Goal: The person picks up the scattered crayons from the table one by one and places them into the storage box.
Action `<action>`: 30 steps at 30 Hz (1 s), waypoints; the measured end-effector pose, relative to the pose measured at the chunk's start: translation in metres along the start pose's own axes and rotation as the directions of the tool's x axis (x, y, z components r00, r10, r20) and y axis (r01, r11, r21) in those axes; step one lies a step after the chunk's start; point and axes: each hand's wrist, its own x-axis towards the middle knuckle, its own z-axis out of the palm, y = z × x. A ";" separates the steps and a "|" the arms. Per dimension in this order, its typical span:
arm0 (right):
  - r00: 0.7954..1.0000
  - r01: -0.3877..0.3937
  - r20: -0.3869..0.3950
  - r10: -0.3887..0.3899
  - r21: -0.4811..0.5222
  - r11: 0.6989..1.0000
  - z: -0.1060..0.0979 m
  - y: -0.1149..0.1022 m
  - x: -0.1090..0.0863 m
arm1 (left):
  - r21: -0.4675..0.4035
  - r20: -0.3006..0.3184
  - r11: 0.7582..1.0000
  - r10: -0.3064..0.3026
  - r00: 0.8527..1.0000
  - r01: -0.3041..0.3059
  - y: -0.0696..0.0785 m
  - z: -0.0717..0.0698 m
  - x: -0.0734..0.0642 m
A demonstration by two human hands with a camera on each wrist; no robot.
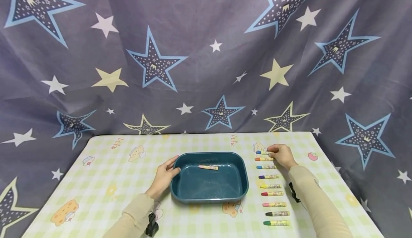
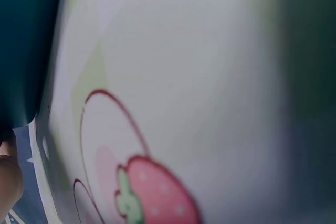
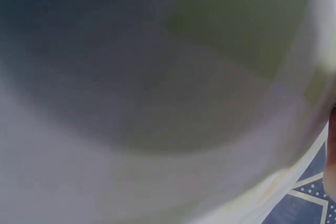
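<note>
A teal plastic tray (image 1: 209, 194) stands mid-table with one pale-wrapped crayon (image 1: 208, 167) lying inside. My left hand (image 1: 163, 176) grips its left rim, the thumb over the edge and the fingers along the outside. In the left wrist view, the tray's wall (image 2: 23, 51) fills the upper left corner. At the far end of a column of crayons to the right, my right hand (image 1: 283, 155) pinches a blue-tipped crayon (image 1: 261, 152). An orange-tipped crayon (image 1: 263, 159) lies just below those fingertips. Only a finger (image 3: 331, 166) shows at the right wrist view's edge.
Several more crayons lie in a column right of the tray, among them a purple one (image 1: 268, 177), a red one (image 1: 271, 194) and a green one (image 1: 276, 223). A checked cloth (image 1: 106, 173) covers the table. Behind it hangs a star-patterned curtain (image 1: 193, 77).
</note>
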 end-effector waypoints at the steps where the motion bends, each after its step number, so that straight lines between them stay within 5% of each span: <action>1: 1.000 0.003 -0.002 -0.003 -0.015 1.000 0.000 -0.001 0.000 | 0.001 -0.002 1.000 0.002 1.000 -0.002 0.000 0.000 0.000; 15: 1.000 0.009 -0.017 -0.011 -0.115 0.993 0.001 -0.008 -0.002 | -0.015 0.024 1.000 -0.022 0.999 0.023 0.001 -0.003 -0.001; 30: 0.999 0.015 -0.048 -0.019 -0.074 0.997 -0.006 -0.025 -0.010 | -0.001 0.014 1.000 -0.004 1.000 0.004 0.000 0.000 0.000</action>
